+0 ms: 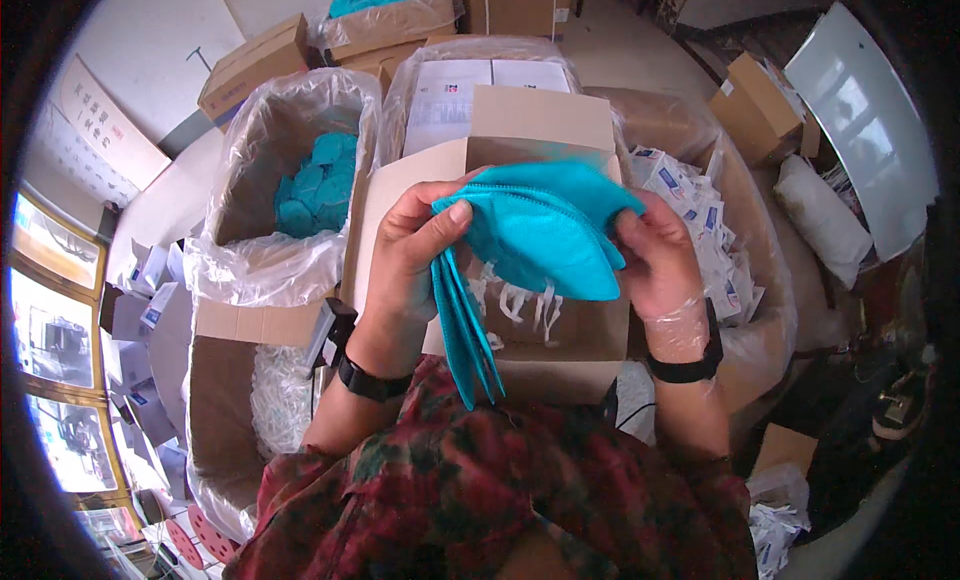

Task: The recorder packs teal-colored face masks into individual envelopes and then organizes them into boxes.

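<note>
Item: teal folded face masks (540, 235), held up near the chest, over an open cardboard box (520, 130).
- Left hand (405, 255): gripping a stack of masks, thumb pinching the top one, the rest hanging down edge-on, likely kept together for counting.
- Right hand (655, 260): wearing a thin clear glove, closing on the top mask's right end.
- Left, farther off: a plastic-lined box (290, 160) holding loose teal masks.
- Right: small white packets (700, 220) piling in a bag.
</note>
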Tool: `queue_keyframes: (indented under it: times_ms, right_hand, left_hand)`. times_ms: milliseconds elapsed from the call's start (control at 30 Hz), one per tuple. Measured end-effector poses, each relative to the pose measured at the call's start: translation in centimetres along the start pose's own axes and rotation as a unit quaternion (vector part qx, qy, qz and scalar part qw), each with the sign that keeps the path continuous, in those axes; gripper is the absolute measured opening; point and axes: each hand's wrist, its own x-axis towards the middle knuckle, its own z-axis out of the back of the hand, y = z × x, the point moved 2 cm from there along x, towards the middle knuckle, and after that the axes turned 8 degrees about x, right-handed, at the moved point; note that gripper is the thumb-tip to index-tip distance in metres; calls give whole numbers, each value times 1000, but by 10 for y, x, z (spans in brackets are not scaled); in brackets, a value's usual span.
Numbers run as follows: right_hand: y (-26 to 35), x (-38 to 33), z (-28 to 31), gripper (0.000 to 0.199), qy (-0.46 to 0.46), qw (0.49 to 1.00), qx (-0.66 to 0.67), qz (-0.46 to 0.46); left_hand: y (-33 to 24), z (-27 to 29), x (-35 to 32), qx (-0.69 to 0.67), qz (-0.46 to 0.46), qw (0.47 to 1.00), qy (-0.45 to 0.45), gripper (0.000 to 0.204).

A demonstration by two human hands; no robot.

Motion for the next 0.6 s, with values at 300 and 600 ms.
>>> queue_keyframes:
  times_ms: [300,600]
  right_hand:
    - [17,-8,-2,42,81,996,-30,-29]
    - [41,-5,-66,47,130,818,-545,127]
  left_hand:
    - [-18,-7,4,75,-73,994,19,16]
    - [-26,-16,-1,180,-130,974,54,23]
